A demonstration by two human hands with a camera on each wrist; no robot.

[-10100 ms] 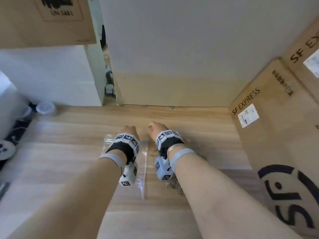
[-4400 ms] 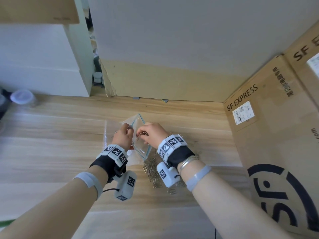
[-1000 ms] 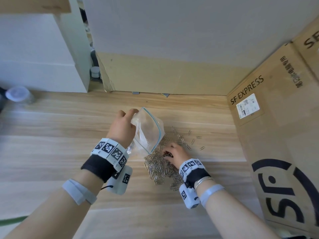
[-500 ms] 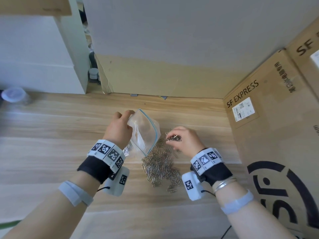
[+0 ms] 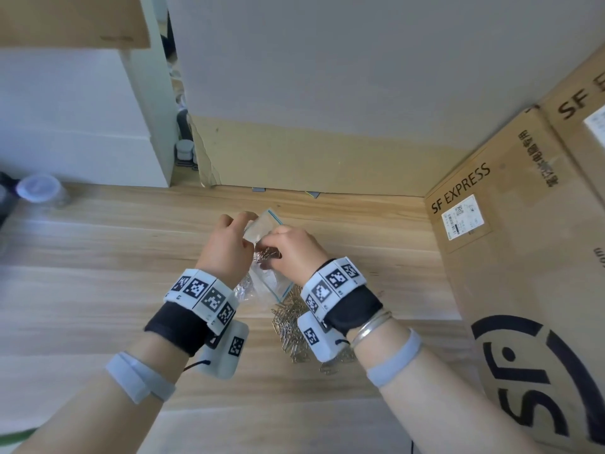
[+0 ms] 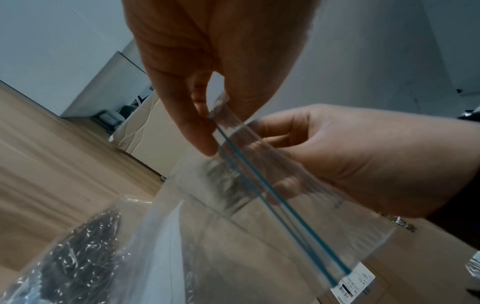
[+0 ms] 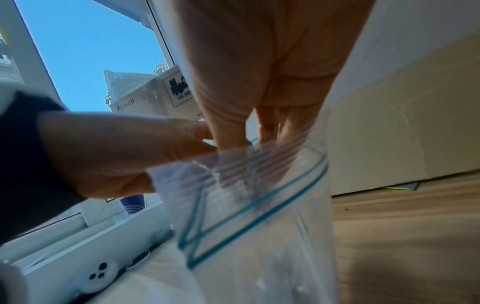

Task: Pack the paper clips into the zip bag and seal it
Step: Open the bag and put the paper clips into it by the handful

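Note:
My left hand (image 5: 236, 229) holds a clear zip bag (image 5: 269, 283) with a blue zip line upright above the wooden table (image 5: 98, 290). In the left wrist view its fingers (image 6: 200, 131) pinch the bag's rim (image 6: 272, 195). My right hand (image 5: 278, 247) grips a bunch of paper clips (image 5: 266, 255) at the bag's open mouth (image 7: 259, 197), and its fingertips (image 7: 262, 131) dip into the opening. Clips fill the bag's bottom (image 6: 78, 246). A loose pile of paper clips (image 5: 289, 319) lies on the table under my right wrist.
Large SF Express cardboard boxes (image 5: 510, 257) wall off the right side. A cardboard panel (image 5: 311, 158) stands along the back and a white box (image 5: 82, 126) at the back left. A small plastic cup (image 5: 39, 188) sits at the far left.
My right hand has picked up a bunch of clips from the pile and carried them left and up to the bag's mouth. My left hand keeps holding the bag up.

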